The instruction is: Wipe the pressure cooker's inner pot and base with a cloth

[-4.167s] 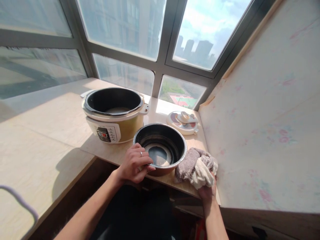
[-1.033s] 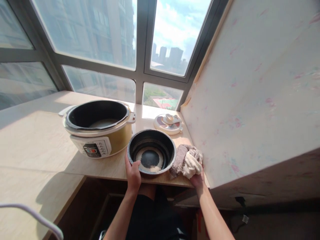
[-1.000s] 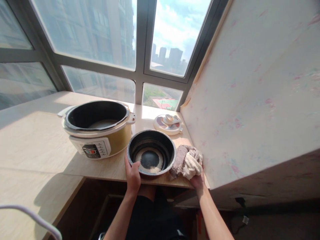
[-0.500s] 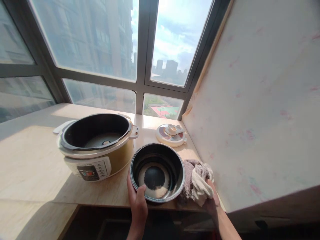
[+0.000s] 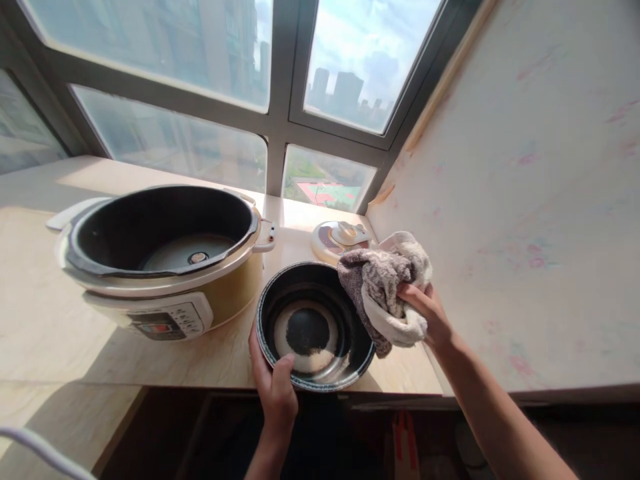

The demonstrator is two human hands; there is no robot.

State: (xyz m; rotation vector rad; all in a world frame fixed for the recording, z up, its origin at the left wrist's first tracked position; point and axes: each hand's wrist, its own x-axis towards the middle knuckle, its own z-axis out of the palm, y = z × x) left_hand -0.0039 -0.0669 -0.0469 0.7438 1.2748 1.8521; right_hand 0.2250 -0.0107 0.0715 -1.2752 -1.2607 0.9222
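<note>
Black-lined, the pot [image 5: 307,333] is out beside the cooker [image 5: 231,288], pinched by the left hand [image 5: 275,390]; cloth [image 5: 385,287] is clutched over its right edge by the right hand [image 5: 431,315]; a pale ring [image 5: 320,362] is left inside.

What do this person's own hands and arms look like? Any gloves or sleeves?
The left hand and right hand are bare, without gloves. No sleeves, watch or bracelet show on the visible forearms. Some fingers are hidden, so rings can't be ruled out.
</note>
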